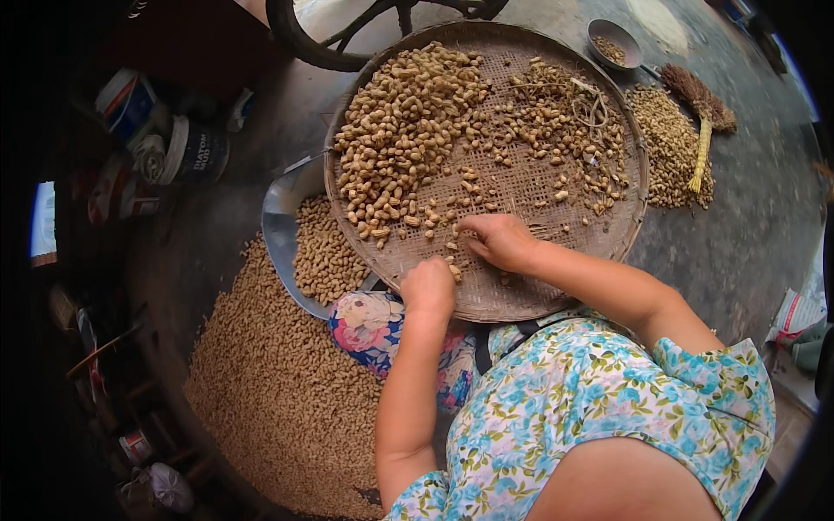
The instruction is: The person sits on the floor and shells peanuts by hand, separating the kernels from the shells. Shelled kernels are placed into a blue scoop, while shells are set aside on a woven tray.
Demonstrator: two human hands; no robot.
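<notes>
A round woven bamboo tray (521,296) lies in front of me, its near edge at my lap. Unshelled peanuts (410,124) are heaped on its left side, and smaller pods mixed with stalks and a loop of string (589,107) lie on its right. My left hand (429,286) is curled over the tray's near left edge, with a few peanuts just beside its fingers; whether it holds any is hidden. My right hand (498,242) rests low over the tray's middle, fingers bent towards a few loose pods; its fingertips are partly hidden, so a held pod cannot be made out.
Left of the tray, a metal scoop (277,241) holds peanuts, beside a large peanut pile (280,391) on the floor. At the upper right are a pan (629,45), another peanut pile (664,143) and a hand broom (704,124). Buckets (199,153) and a wheel rim (313,52) stand beyond.
</notes>
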